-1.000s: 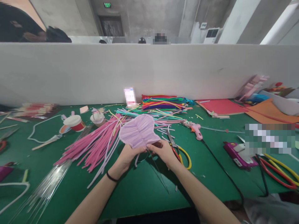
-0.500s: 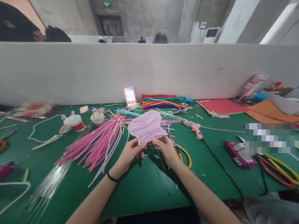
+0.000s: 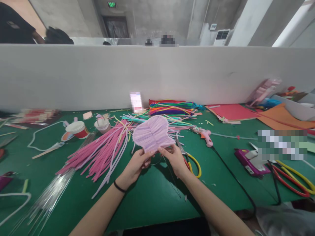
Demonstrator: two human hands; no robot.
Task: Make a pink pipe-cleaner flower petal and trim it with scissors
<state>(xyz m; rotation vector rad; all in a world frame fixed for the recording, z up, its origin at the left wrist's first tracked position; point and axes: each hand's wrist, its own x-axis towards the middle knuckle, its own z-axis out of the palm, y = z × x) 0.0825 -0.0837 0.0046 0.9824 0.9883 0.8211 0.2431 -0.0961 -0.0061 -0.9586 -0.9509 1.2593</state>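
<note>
Both forearms enter from the bottom edge of the frame and converge toward the centre, wrists bent slightly upward.

The left hand [image 3: 135, 165] is raised above the desk [image 3: 147, 200], palm turned inward, fingers curled and pinched closed on the lower left edge of the lilac pipe-cleaner piece [image 3: 153, 132]. A black wristband [image 3: 119, 187] circles its wrist.

The right hand [image 3: 175, 159] mirrors it, with thumb and fingers closed on the lower right edge of the same piece. The two hands sit just beside each other, fingertips near but apart.

The lilac pipe-cleaner piece is a ribbed, heart-like fan. It is held clear of the desk at centre frame, tilted with its broad lobes away from the person and its narrow end between the hands. Thin wires [image 3: 172, 180] trail from that end down toward the desk.

A loose pile of pink pipe cleaners [image 3: 98, 154] lies at centre left. Scissors [image 3: 193, 163] with yellow and red handles lie just right of the right hand. A pink glue gun [image 3: 204, 134] lies further right. A multicoloured stack of pipe cleaners [image 3: 169, 107] lies behind, near the white partition [image 3: 147, 75].
</note>
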